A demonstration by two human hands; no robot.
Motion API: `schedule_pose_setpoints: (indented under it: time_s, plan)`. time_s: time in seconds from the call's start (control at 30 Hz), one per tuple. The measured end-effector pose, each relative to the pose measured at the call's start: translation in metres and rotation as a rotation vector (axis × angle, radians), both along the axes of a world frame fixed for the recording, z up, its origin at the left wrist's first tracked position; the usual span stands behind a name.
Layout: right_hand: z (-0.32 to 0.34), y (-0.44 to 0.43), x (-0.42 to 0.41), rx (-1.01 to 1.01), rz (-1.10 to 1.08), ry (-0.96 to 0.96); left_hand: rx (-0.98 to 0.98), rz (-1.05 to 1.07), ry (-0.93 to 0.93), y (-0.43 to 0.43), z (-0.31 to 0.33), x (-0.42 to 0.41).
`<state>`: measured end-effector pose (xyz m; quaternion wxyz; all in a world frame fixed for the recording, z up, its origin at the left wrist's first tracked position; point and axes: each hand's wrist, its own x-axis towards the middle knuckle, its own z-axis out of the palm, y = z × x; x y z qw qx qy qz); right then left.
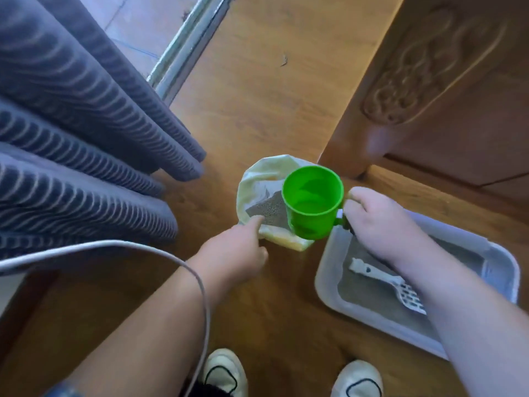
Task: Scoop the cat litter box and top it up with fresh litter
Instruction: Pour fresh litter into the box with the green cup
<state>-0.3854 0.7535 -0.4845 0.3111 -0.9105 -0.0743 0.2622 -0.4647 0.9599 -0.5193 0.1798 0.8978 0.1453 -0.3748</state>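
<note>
My right hand [378,222] grips the handle of an empty green plastic cup [313,203], held upright above the right side of an open yellowish litter bag [254,179]. Grey fresh litter [267,209] shows inside the bag. My left hand [234,253] pinches the bag's near rim with thumb and forefinger, holding it open. On the floor to the right sits the grey litter box [329,287] with grey litter in it. A white slotted scoop [392,285] lies on that litter, partly hidden by my right forearm.
A grey ribbed curtain [80,138] hangs at the left. A carved wooden cabinet [435,90] stands at the right, just behind the bag. A white cable [200,282] loops over my left arm. My two white shoes [226,371] stand on the wooden floor [257,81].
</note>
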Motion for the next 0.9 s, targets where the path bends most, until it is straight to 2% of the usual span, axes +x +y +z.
schedule_pose_setpoints:
  time_s: [0.1, 0.27, 0.4, 0.53, 0.63, 0.7, 0.8, 0.9]
  plan:
    - [-0.008, 0.021, 0.029, 0.028, 0.044, -0.058, 0.031, -0.069, 0.043, 0.009, -0.021, 0.029]
    - [-0.011, 0.041, 0.033, 0.142, -0.023, -0.154, 0.021, -0.004, 0.083, 0.014, -0.036, 0.028]
    - [-0.025, 0.044, 0.023, 0.123, 0.092, -0.114, -0.011, -0.018, 0.046, 0.019, -0.034, 0.005]
    - [-0.024, 0.056, 0.029, 0.094, 0.22, -0.163, -0.05, -0.05, -0.003, 0.022, -0.043, 0.018]
    - [-0.017, 0.062, 0.027, 0.134, 0.221, -0.173, -0.072, -0.074, 0.013, 0.024, -0.045, 0.026]
    - [-0.024, 0.056, 0.023, 0.066, 0.229, -0.125, -0.082, -0.089, 0.064, 0.026, -0.043, 0.022]
    - [-0.047, 0.047, 0.017, -0.214, 0.285, -0.022, -0.063, -0.159, 0.151, 0.021, -0.043, 0.016]
    - [-0.064, 0.049, 0.011, -0.38, 0.293, -0.092, -0.067, -0.119, 0.138, 0.02, -0.04, 0.022]
